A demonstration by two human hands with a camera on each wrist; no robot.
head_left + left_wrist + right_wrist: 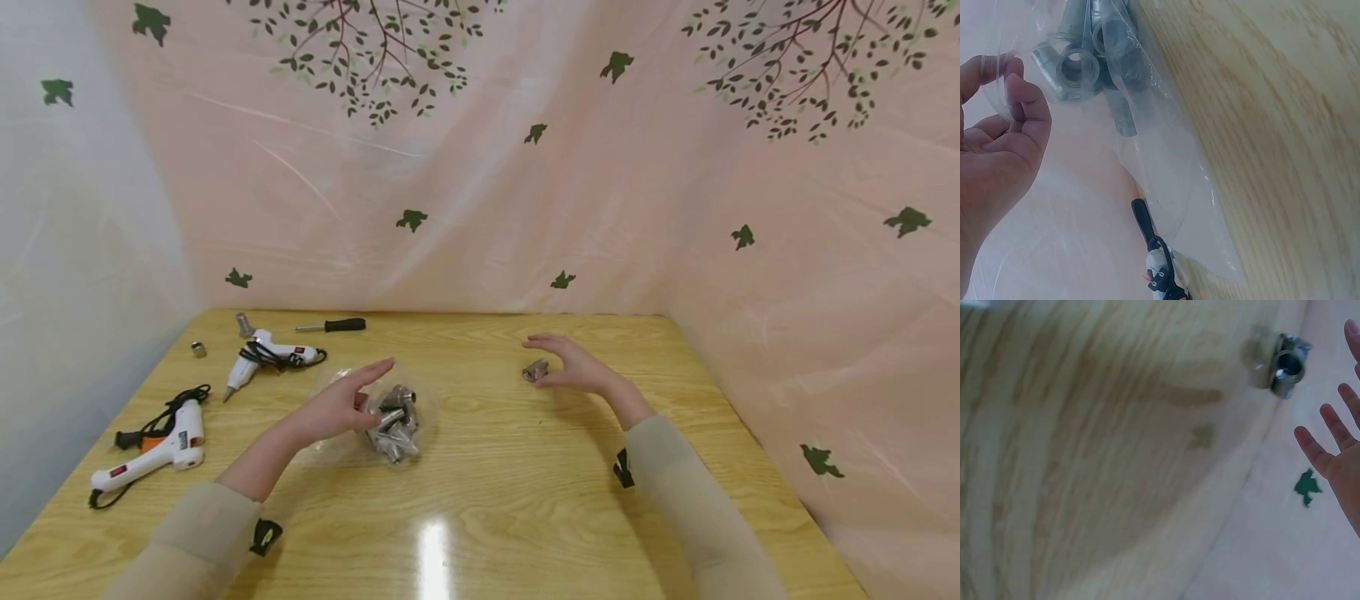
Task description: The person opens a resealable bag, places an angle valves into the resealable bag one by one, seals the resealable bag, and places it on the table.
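Note:
A clear plastic bag (pixel 396 421) with several metal sockets (pixel 1075 65) in it lies mid-table. My left hand (pixel 341 407) is over the bag's left side. In the left wrist view the thumb (pixel 1025 103) and a fingertip pinch the bag's film (pixel 1166 162), while the index finger points out straight. A single small metal socket (pixel 535 371) lies on the wood further right, also seen as the socket (pixel 1282 365) in the right wrist view. My right hand (pixel 573 367) hovers just right of it with fingers (pixel 1335 425) spread and holds nothing.
Two white glue guns (pixel 153 454) (pixel 266 357) with black cords lie at the left. A black-handled screwdriver (pixel 333 325) and two small metal parts (pixel 198 349) (pixel 243 323) lie near the back left. Pink patterned sheeting walls the wooden table (pixel 525 500) at back and right.

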